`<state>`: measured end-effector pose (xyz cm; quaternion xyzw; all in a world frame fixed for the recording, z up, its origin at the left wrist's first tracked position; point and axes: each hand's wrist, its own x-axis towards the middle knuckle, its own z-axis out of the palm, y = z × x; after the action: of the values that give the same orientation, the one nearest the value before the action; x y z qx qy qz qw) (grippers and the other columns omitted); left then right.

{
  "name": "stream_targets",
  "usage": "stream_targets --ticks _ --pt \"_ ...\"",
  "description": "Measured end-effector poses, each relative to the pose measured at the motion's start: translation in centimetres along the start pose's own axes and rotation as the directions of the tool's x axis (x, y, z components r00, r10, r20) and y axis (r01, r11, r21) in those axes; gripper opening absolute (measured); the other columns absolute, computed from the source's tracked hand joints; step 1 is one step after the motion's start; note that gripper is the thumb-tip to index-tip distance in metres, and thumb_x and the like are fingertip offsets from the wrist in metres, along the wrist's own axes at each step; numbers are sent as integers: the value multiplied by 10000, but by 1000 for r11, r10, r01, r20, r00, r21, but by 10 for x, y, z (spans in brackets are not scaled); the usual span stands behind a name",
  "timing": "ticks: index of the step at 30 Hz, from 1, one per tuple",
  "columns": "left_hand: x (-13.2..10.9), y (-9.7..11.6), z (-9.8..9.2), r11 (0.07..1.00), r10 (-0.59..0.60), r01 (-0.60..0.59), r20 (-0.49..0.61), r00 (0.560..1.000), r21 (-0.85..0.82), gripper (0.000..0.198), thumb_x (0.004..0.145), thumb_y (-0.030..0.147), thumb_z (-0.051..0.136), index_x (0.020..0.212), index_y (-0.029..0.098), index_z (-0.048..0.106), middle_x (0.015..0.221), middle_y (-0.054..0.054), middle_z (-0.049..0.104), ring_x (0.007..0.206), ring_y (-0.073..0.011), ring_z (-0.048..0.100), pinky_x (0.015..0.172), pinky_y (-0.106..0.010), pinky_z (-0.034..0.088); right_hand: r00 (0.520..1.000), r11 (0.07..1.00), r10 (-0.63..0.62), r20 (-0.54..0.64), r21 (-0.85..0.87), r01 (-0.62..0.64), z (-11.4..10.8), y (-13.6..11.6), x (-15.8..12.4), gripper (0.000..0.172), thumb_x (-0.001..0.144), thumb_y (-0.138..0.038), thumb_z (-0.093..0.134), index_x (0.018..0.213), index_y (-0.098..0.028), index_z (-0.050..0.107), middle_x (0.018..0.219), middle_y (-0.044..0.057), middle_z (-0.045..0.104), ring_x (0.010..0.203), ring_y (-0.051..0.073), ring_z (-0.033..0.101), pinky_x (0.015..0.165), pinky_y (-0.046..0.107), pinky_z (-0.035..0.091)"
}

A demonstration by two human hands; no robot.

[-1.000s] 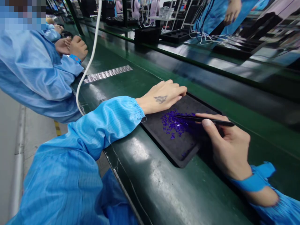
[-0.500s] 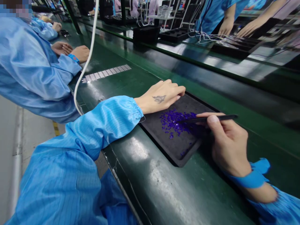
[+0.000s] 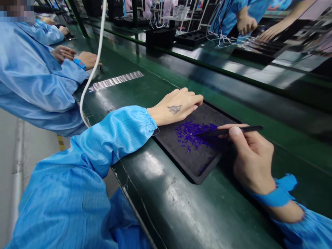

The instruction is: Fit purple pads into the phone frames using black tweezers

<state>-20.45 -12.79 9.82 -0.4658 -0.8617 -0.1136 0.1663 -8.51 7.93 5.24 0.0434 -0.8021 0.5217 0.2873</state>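
While the right hand (image 3: 250,160) pinches the black tweezers (image 3: 228,131) between thumb and fingers, their tip lies in the heap of small purple pieces (image 3: 193,133) at the middle of the black tray (image 3: 181,155), in the centre of the frame. The left hand (image 3: 176,105) lies flat on the far left edge of the tray, its fingers loose and grasping nothing. The tray sits on the green counter (image 3: 160,193), close to its rounded front edge. I think a quick sweep of the tip could scatter the light pieces over the low rim, and pushing the tray could slide it toward the edge.
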Motion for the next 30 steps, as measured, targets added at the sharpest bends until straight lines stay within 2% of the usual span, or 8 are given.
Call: stream_targets --ticks 12,18,30 --pt "1 -1 -2 1000 6 -6 21 1000 -10 248 1020 224 400 1139 188 614 1077 -58 672 1030 -246 561 900 -374 445 1000 1000 -11 0 8 11 0 -5 0 173 920 -338 647 860 -229 767 794 3 683 705 163 589 678 306 426" --pt "0 -2 0 1000 16 -16 8 1000 -8 253 1022 228 396 1147 187 612 1088 -56 672 1028 -244 559 910 -381 442 999 1000 -16 -51 -13 15 0 -4 1 190 936 -328 621 869 -215 759 793 8 668 710 163 583 693 307 426" --pt "0 -1 1 1000 10 -10 4 1000 -6 241 1019 223 411 1136 184 618 1069 -55 676 1031 -248 566 894 -377 448 997 1000 -24 -67 -13 23 0 -3 1 188 926 -315 611 844 -210 744 740 2 637 697 170 559 685 315 397"
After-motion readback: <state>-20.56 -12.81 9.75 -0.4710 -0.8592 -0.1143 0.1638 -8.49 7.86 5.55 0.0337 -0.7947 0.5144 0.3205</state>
